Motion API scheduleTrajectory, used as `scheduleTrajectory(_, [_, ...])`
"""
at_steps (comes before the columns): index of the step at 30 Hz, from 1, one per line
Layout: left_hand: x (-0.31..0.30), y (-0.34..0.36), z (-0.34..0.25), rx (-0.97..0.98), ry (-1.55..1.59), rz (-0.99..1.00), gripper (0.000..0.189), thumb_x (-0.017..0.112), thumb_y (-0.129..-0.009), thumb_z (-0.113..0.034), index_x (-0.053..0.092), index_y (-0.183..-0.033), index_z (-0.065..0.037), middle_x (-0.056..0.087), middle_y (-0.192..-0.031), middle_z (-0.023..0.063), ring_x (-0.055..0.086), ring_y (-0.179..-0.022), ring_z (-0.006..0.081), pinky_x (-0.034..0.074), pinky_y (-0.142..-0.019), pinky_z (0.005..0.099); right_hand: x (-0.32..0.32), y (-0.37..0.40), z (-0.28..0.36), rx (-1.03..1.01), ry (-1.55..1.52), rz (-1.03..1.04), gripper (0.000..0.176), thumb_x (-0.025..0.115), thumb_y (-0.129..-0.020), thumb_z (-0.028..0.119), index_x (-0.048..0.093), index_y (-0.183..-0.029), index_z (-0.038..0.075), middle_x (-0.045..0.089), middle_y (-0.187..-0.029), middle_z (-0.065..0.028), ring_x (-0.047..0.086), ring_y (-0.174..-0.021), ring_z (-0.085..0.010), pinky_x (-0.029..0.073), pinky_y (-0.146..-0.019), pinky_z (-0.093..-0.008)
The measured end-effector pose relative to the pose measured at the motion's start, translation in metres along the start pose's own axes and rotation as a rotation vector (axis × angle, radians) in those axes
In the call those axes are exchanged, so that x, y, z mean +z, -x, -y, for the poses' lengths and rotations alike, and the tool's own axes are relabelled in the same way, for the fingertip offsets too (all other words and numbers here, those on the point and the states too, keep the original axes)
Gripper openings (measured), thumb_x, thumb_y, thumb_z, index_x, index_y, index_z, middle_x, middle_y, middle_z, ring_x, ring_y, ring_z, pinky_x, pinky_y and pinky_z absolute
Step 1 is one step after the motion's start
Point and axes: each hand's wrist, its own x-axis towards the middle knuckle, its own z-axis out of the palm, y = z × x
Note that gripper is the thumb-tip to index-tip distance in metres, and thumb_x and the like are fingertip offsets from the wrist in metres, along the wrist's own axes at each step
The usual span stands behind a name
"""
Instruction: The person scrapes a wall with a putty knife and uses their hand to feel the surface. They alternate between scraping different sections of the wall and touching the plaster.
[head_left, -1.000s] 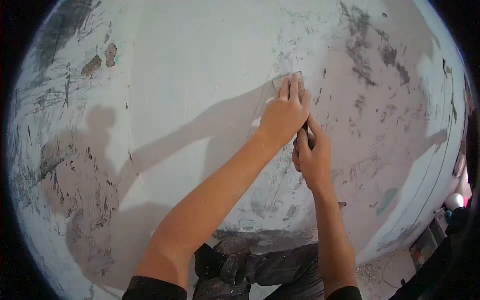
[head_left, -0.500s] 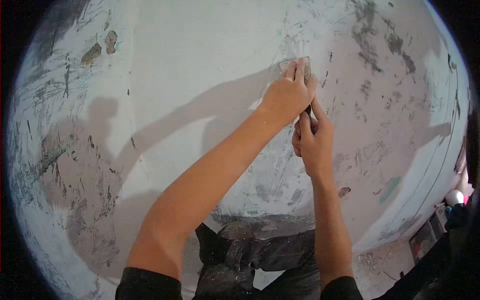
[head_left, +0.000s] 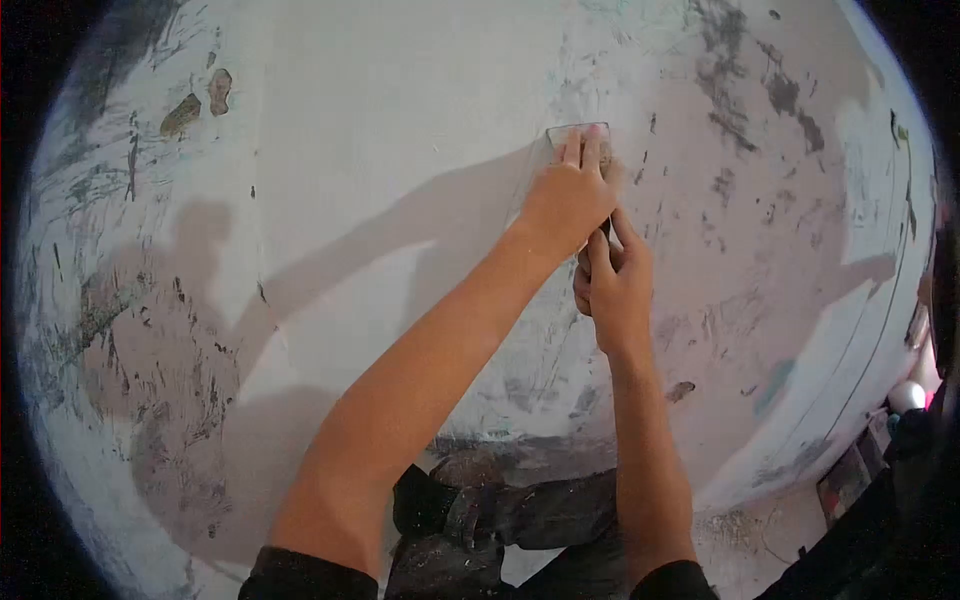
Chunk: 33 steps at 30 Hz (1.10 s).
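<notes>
A putty knife with a thin, wide blade [head_left: 556, 137] lies against the whitish wall [head_left: 350, 120], its top edge showing above my fingertips. My left hand [head_left: 572, 190] rests over the blade, with its fingers stretched out and pressing on it. The thumb side lies along the blade's right edge. Just below, my right hand [head_left: 618, 290] is wrapped round the dark handle [head_left: 606, 228], most of which the two hands hide. Around the blade the wall has pale smears and fine scratches.
Dark scuffs [head_left: 785, 95] mark the wall at upper right, and chipped holes [head_left: 181, 115] at upper left. My shadow [head_left: 205, 235] falls on the left side. Below are my dark, spattered trousers [head_left: 540, 510]. A box of items [head_left: 850, 480] stands at lower right beside the floor [head_left: 740, 530].
Both hands and the putty knife appear slightly lower and further left. The camera view has shifted a little too. The hold on the knife looks the same.
</notes>
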Motion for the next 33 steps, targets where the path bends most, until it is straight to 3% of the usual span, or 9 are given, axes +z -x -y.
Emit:
scheduleTrajectory(12, [-0.001,-0.001,0.002,-0.023,-0.059,0.035,0.041,0.062,-0.082,-0.006,0.056,-0.122,0.001,0.042,-0.142,0.0317,0.046,-0.131,0.0450,0.060,-0.081,0.0436,0.000,-0.004,0.003,-0.017,0.027,0.017,0.045,0.045,-0.100,0.007,0.042,-0.145,0.002,0.044,-0.061,0.0029,0.039,-0.045,-0.0033,0.031,-0.038,-0.0228])
scheduleTrajectory(20, [-0.008,0.002,0.002,-0.059,0.038,0.087,0.042,0.063,-0.083,-0.005,0.057,-0.124,-0.002,0.044,-0.141,0.0310,0.049,-0.129,0.0443,0.058,-0.086,0.0433,0.001,-0.003,0.003,0.026,-0.019,0.046,0.052,0.043,-0.101,0.007,0.032,-0.152,0.008,0.041,-0.063,0.0042,0.036,-0.045,-0.0031,0.029,-0.037,-0.0229])
scheduleTrajectory(24, [-0.006,0.000,0.003,-0.070,0.038,0.001,0.043,0.064,-0.081,-0.004,0.058,-0.124,-0.002,0.045,-0.140,0.0312,0.049,-0.128,0.0445,0.059,-0.085,0.0430,0.001,-0.006,0.004,0.001,0.001,0.064,0.052,0.043,-0.101,0.006,0.033,-0.152,0.007,0.040,-0.062,0.0043,0.036,-0.045,-0.0034,0.029,-0.037,-0.0229])
scheduleTrajectory(33, [-0.003,-0.004,-0.002,-0.051,-0.056,0.063,0.044,0.064,-0.081,-0.005,0.057,-0.125,0.002,0.045,-0.140,0.0322,0.052,-0.125,0.0458,0.060,-0.082,0.0427,-0.005,-0.002,0.006,-0.002,0.005,0.034,0.049,0.043,-0.101,0.007,0.036,-0.149,0.002,0.044,-0.061,0.0031,0.036,-0.045,-0.0039,0.030,-0.039,-0.0233])
